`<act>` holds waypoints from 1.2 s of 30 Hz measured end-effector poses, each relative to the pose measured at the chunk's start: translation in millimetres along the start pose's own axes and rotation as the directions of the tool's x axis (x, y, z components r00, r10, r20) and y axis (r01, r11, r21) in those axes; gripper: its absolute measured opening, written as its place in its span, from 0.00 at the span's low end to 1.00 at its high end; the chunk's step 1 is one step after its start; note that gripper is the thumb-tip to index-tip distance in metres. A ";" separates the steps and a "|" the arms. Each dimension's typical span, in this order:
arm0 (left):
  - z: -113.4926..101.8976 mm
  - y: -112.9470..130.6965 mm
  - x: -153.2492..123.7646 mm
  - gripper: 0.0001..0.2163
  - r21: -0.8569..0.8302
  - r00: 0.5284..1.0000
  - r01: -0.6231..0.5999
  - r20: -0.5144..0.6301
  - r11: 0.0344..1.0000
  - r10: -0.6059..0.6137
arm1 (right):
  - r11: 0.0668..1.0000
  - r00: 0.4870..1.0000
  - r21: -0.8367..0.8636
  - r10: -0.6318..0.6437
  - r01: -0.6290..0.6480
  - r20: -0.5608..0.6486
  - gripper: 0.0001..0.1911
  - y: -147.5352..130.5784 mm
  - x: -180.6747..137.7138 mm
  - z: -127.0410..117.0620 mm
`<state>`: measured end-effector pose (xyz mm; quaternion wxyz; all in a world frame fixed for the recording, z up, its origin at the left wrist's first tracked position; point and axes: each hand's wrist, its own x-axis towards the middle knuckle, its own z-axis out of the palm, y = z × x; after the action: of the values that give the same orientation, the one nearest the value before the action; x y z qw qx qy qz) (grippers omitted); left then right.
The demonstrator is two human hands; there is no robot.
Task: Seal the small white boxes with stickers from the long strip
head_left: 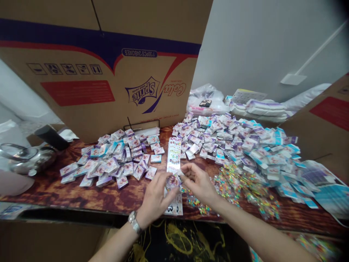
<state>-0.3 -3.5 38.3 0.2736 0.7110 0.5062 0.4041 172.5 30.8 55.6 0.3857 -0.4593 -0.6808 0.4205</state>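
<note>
My left hand [156,194], with a metal watch on its wrist, grips a small white-and-purple carton [172,182] between thumb and fingers. My right hand [198,182] has its thumb and fingertips closed at the carton's upper right end; exactly what they pinch is partly hidden. Just beyond lies a long sheet of small colourful stickers [173,154]. Under my hands, near the table edge, a printed sheet [174,208] shows in part. Right of it spread small clear packets of multicoloured candy [229,185], close to my right hand.
Small cartons are heaped at left [109,163] and, in flatter-looking form, at right [245,142]. A large cardboard box [109,72] stands behind, another [327,127] at right. A metal kettle [32,156] sits far left. Plastic-wrapped packs [207,102] lie against the wall.
</note>
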 end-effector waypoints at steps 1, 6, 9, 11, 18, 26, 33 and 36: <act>0.8 -0.6 -2.5 0.19 0.142 0.997 -0.079 0.010 0.987 0.078 | 1.000 1.000 0.001 -0.001 0.001 -0.011 0.08 0.8 0.2 0.7; 15.8 -6.2 -7.9 0.21 0.490 0.985 -0.167 0.037 0.856 0.171 | 0.999 0.998 0.027 0.037 -0.035 -0.058 0.06 4.2 -2.1 7.7; 21.1 -8.4 -6.1 0.21 0.473 0.979 -0.195 0.037 0.859 0.202 | 0.996 0.994 0.057 0.076 -0.071 -0.081 0.06 5.6 -6.4 13.0; 21.6 -7.6 -4.5 0.21 0.454 0.976 -0.198 0.011 0.869 0.217 | 0.999 0.994 0.011 0.044 -0.043 -0.100 0.06 3.3 -10.3 15.1; 24.8 -3.0 -2.6 0.20 0.480 0.964 -0.192 -0.069 0.856 0.255 | 0.985 0.983 -0.162 -0.084 0.057 -0.163 0.05 -6.8 -16.0 13.6; 29.6 -6.4 -4.8 0.22 0.529 0.931 -0.254 -0.094 0.810 0.353 | 0.932 0.985 -0.321 -0.155 0.170 0.071 0.04 -13.4 -6.9 -8.1; 28.1 -6.0 -6.8 0.25 0.524 0.918 -0.310 -0.054 0.794 0.394 | 0.944 0.992 -0.309 -0.098 0.116 0.074 0.07 -17.0 -0.3 -17.8; 28.6 -7.6 -8.7 0.27 0.510 0.927 -0.325 0.005 0.796 0.375 | 0.969 0.994 -0.240 -0.034 0.059 0.108 0.10 -8.9 4.8 -18.8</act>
<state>18.8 -8.5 14.7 -0.0250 0.8184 0.4657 0.3357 185.6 37.5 71.1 0.3009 -0.4647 -0.7566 0.3480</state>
